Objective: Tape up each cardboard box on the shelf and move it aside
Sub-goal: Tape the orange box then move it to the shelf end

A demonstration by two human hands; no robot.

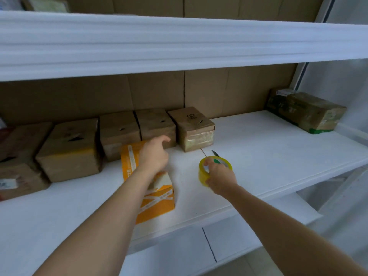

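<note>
- Left hand (pixel 154 156) hangs over the far end of an orange box (pixel 148 183), fingers loosely curled and pointing forward; they grip nothing. Can't tell if the palm touches the box top.
- Orange box: glossy printed cardboard, rectangular, white strips crossing its top and near face, lying lengthwise on the white shelf (pixel 268 156). Most of it sits under the left wrist and forearm, behind the fingertips.
- Just past the left fingertips: a row of plain brown cardboard boxes along the back. Nearest to them is a middle box (pixel 155 126), cube-like, matte, with a small dark slit on top.
- Right of the fingertips, the end box (pixel 194 129): brown, dark marking on top, shiny clear tape wrapped round its front face, wrinkled.
- Left of the fingertips, another slit box (pixel 119 132), then a bigger brown box (pixel 69 148) with a yellowish band and a torn top, then one more at the frame edge (pixel 18 162), blurred.
- Right hand (pixel 219 174) grips a tape roll (pixel 215 172): ring-shaped, translucent yellow, smooth. Fingers curl round the ring, thumb at its upper rim; the roll stands on edge at the shelf.
- Just beyond the right fingers, a small dark pointed tip (pixel 215 153) with something green beside it; too small to name.
- Far right of the right fingers, well apart, a wrapped box (pixel 306 112): dull brown-green, taped all over, glossy, crumpled, sitting in the shelf's back corner.
- Shelf surface smooth, flat, white; flat brown cardboard sheets (pixel 159 92) line the back wall.
</note>
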